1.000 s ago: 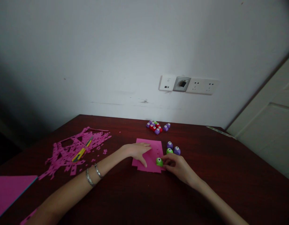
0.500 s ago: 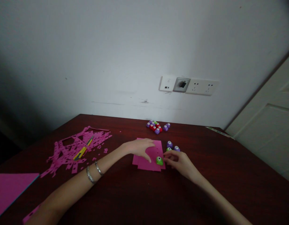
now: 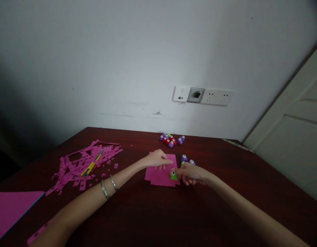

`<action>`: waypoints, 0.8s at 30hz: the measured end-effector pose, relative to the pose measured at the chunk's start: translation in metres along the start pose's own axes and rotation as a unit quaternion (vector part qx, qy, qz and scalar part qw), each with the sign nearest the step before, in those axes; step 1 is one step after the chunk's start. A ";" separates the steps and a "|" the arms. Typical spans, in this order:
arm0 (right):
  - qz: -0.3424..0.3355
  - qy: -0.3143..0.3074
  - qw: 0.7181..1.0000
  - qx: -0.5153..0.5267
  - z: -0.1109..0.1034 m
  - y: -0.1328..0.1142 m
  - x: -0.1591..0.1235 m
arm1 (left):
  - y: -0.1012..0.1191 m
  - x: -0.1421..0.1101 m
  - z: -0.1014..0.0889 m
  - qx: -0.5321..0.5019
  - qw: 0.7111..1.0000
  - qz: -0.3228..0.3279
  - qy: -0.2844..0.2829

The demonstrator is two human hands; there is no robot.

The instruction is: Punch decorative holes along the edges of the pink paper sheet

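Observation:
A pink sheet [image 3: 160,176] lies on the dark red table. On its right edge stands a green craft punch [image 3: 173,176] with a white eye-like top. My left hand [image 3: 157,159] hovers over or rests on the sheet; one finger stretches right toward the punch, while the others hang loosely bent. Nothing shows in it. From the right, my right hand [image 3: 190,172] reaches in with one fingertip at the punch's top; I cannot tell if it touches. Its other fingers bend downward beside the punch, holding nothing visible. Just behind this hand stand two purple punches [image 3: 184,158] and another green one, partly covered.
Several purple, red and green punches [image 3: 168,139] cluster near the wall. At left, a yellow utility knife [image 3: 91,164] lies on a heap of punched pink scraps [image 3: 73,166]. A larger pink sheet [image 3: 14,209] is at the lower left. Wall sockets [image 3: 203,96] are above the table.
My left hand has gone from flat and spread to one finger pointing right. My right hand let go of the green punch, then came back with one finger at its top.

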State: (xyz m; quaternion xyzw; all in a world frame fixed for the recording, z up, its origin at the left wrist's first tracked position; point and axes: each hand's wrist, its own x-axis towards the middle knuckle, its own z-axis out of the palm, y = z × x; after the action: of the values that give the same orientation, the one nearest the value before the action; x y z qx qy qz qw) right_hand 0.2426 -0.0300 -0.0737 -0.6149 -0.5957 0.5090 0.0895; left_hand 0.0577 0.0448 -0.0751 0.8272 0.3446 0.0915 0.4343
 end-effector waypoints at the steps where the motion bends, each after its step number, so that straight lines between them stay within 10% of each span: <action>1: 0.007 -0.011 1.000 -0.005 -0.001 0.000 0.001 | 0.000 0.002 0.002 0.000 1.000 -0.001 -0.006; 24: 0.135 -0.151 0.979 -0.025 -0.010 -0.007 0.013 | 0.001 0.015 0.011 -0.035 0.970 -0.098 -0.219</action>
State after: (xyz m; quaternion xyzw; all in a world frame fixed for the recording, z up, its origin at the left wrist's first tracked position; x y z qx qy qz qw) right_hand 0.2419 -0.0123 -0.0707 -0.6082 -0.5259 0.5883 -0.0861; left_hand 0.0743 0.0470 -0.0837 0.7736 0.3170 -0.1227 0.5348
